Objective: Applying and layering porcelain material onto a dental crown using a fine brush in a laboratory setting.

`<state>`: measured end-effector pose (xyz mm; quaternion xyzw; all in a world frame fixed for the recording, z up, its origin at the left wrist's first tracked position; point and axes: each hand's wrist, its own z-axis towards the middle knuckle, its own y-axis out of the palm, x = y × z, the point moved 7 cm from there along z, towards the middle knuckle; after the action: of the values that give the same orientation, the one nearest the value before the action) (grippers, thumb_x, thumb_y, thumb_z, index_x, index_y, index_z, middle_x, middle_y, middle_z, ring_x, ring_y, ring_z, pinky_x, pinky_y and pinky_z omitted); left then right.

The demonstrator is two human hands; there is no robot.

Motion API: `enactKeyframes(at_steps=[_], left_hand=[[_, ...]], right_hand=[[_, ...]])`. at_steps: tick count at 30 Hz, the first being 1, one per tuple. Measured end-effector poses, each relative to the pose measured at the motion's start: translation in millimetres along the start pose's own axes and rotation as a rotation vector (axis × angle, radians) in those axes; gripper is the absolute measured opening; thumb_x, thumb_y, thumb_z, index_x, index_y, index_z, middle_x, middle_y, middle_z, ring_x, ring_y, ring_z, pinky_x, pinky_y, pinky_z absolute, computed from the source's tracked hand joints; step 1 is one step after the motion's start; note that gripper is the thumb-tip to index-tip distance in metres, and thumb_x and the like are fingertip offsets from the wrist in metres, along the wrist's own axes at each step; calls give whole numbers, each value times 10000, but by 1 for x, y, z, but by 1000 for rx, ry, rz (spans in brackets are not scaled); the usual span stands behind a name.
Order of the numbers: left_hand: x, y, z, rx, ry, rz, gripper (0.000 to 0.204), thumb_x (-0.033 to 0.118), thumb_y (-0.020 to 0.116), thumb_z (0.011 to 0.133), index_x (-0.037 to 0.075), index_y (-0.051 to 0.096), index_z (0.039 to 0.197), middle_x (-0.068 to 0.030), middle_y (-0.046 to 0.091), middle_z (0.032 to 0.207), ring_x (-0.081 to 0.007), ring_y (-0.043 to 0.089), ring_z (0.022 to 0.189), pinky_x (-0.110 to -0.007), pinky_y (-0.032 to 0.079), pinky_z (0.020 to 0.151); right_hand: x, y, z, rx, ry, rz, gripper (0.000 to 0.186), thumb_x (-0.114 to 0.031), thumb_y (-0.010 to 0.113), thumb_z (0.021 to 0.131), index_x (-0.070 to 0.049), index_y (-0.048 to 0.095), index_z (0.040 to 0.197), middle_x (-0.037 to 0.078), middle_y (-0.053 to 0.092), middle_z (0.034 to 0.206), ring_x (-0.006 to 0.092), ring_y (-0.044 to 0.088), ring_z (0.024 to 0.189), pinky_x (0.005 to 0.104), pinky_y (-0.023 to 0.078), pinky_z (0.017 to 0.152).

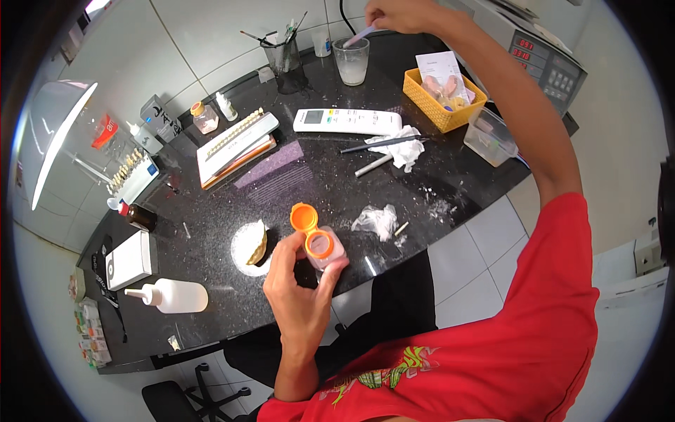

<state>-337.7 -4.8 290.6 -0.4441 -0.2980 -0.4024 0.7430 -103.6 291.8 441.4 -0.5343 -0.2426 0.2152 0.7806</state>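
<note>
My left hand (301, 292) grips a small clear jar (332, 261) at the near side of the dark counter, thumb and fingers on either side of it. Its orange flip lid (304, 216) is folded back, showing pink inside the mouth. Far off at the top, my right hand (399, 15) pinches a pale pinkish stick-like tool (361, 35), whose lower end reaches into the mouth of a translucent cup (351, 67) with whitish contents. Left of the jar lies a pale yellowish-brown piece (258, 247) on a white round patch (242, 239).
Crumpled white tissue (376, 222) lies right of the jar. Beyond are a remote control (346, 121), a yellow basket (441, 105), a clear plastic box (490, 137) and a mesh cup (287, 67) of brushes. A white squeeze bottle (179, 295) lies at the left, below a lamp (60, 133).
</note>
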Motion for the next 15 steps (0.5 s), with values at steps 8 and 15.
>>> enactKeyframes(at_steps=[8,15], left_hand=[[0,-2,-2,18,5,125,538,84,859,587,-11,569,1030,-143,612,935,-285,597,809,-353,480,736],[-10,-7,-4,31,-48,167,549,87,861,586,-12,568,1039,-138,609,929,-273,594,802,-345,478,736]], right_hand=[[-11,63,38,-65,-152,-217,91,-107,651,680,-126,738,701,66,699,728,234,667,689,361,505,609],[-20,61,72,-137,-61,-176,92,-133,664,677,-110,739,726,125,688,735,285,662,694,402,509,612]])
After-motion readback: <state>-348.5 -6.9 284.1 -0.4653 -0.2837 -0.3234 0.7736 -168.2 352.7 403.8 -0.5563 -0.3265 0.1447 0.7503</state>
